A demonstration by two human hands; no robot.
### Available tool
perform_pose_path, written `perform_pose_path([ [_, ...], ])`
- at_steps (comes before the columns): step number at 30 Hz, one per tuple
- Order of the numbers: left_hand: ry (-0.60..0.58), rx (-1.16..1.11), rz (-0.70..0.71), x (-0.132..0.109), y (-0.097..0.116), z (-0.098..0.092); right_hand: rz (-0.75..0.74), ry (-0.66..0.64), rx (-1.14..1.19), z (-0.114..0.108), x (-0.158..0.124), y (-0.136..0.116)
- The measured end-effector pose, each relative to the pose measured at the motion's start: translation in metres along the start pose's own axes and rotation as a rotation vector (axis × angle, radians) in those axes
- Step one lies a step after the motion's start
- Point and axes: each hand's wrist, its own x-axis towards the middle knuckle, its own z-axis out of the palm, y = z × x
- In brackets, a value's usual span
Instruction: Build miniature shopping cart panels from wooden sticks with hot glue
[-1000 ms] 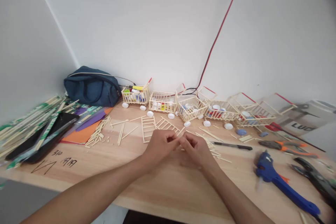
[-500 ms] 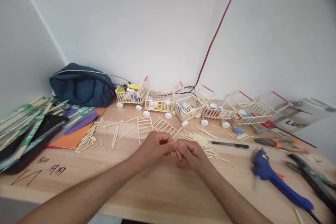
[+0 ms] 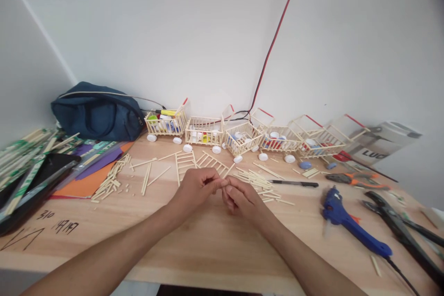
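Note:
My left hand (image 3: 202,183) and my right hand (image 3: 241,195) meet over the middle of the wooden table (image 3: 194,249), fingertips pinched and touching each other. Whatever sits between the fingertips is too small or too hidden to make out. Just behind my left hand lie two ladder-like frames of glued sticks (image 3: 185,163), partly covered by it. A heap of short wooden sticks (image 3: 255,179) is spread behind my right hand, with a black pen (image 3: 294,183) beside it.
Several small stick-built shopping carts (image 3: 204,132) line the wall. To the right lie a blue glue gun (image 3: 354,226), orange-handled pliers (image 3: 360,179) and a black-handled tool (image 3: 398,226). On the left are a blue bag (image 3: 99,113), coloured paper (image 3: 83,180), packaged sticks (image 3: 31,166) and loose sticks (image 3: 113,178).
The whole view has shifted, so things on the table appear further left. My hands stay pinched together, with the fingers only slightly altered.

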Motion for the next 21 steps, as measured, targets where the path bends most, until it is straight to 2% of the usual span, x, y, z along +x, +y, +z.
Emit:
perform_pose_path([
  [4, -0.006, 0.003, 0.006, -0.001, 0.001, -0.001, -0.003, 0.015, 0.003, 0.001, 0.000, -0.003],
  [10, 0.016, 0.196, 0.125, -0.002, 0.001, 0.002, -0.049, 0.059, -0.096, 0.000, 0.000, -0.005],
  [16, 0.000, 0.241, 0.149, -0.002, -0.001, 0.001, -0.033, 0.081, -0.166, -0.003, 0.002, -0.007],
  [18, 0.000, 0.273, 0.162, -0.001, -0.001, 0.000, -0.060, 0.149, -0.280, -0.013, 0.006, -0.005],
  [21, -0.001, 0.320, 0.179, -0.002, 0.000, 0.000, -0.052, 0.364, -0.551, -0.044, 0.010, 0.002],
])
